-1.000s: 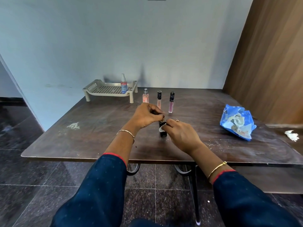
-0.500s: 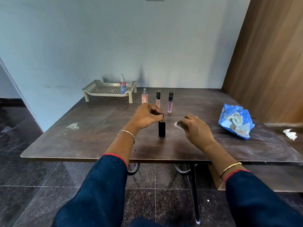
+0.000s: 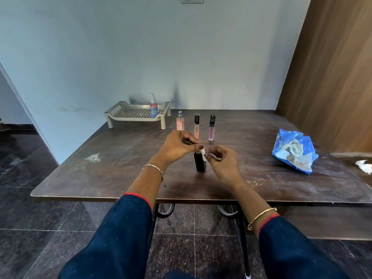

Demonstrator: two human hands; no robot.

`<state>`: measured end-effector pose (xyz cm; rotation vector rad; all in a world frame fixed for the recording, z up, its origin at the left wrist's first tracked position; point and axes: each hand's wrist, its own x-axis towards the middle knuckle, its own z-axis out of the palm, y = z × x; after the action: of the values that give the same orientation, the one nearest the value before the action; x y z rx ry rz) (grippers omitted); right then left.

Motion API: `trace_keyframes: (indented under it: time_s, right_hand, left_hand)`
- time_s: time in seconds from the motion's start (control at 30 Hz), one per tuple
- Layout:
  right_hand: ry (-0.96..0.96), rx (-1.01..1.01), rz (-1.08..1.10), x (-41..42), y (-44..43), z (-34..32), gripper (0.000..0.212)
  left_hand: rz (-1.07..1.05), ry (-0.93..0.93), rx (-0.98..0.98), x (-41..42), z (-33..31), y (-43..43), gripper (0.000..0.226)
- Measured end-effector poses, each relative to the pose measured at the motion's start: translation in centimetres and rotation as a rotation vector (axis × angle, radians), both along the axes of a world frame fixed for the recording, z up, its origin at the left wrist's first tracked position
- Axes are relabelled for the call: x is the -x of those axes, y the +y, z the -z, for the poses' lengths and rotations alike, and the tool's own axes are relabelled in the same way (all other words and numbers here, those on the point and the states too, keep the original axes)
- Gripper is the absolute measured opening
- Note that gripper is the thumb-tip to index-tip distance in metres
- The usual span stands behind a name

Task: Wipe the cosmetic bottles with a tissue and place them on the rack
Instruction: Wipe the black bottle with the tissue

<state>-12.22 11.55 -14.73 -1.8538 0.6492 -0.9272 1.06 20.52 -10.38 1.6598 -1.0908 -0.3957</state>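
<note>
A small black bottle (image 3: 199,163) stands upright on the dark table (image 3: 120,158) in front of me. My left hand (image 3: 179,147) pinches its top with fingertips. My right hand (image 3: 222,162) holds a small white tissue (image 3: 203,155) against the bottle's upper right side. Behind them stand a pink spray bottle (image 3: 180,121), a peach tube with a black cap (image 3: 196,126) and a pink tube with a black cap (image 3: 212,127). The beige rack (image 3: 128,113) sits at the back left with a clear pump bottle (image 3: 153,106) on it.
A blue tissue packet (image 3: 292,152) lies on the table at the right, and a crumpled white tissue (image 3: 364,167) lies further right. A wooden panel (image 3: 332,77) rises at the right, the wall runs behind the table, and dark tiled floor lies below.
My right hand drew away to the right with the tissue, then came back to the black bottle's top. My left hand stayed on the bottle.
</note>
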Motion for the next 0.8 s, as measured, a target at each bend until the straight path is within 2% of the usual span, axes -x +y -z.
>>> trace_keyframes:
  time_s: [0.1,0.2,0.3,0.47,0.6,0.67,0.8]
  right_hand:
    - [0.113,0.035,0.037,0.1,0.1,0.9,0.019]
    - [0.291,0.193,0.071,0.6,-0.4,2.0,0.014]
    - [0.379,0.24,0.056,0.6,-0.5,1.3,0.012]
    - [0.207,0.206,0.081,-0.6,0.5,-0.7,0.012]
    - [0.144,0.339,0.113,-0.6,1.4,-0.8,0.016]
    - [0.168,0.407,0.092,-0.1,1.2,0.1,0.018]
    - [0.282,0.421,0.049,0.9,0.6,1.8,0.014]
  left_hand:
    - [0.013,0.042,0.004,-0.4,0.0,0.3,0.019]
    - [0.022,0.074,0.015,-0.9,0.1,0.7,0.015]
    - [0.038,0.072,0.01,-1.1,0.0,0.8,0.013]
    - [0.041,0.026,-0.018,-1.0,-0.3,0.3,0.016]
    - [0.042,0.025,-0.024,-1.0,-0.4,0.3,0.014]
    - [0.039,0.035,-0.019,-1.0,-0.3,0.4,0.014]
    - [0.048,0.066,-0.005,-1.0,-0.2,0.7,0.013]
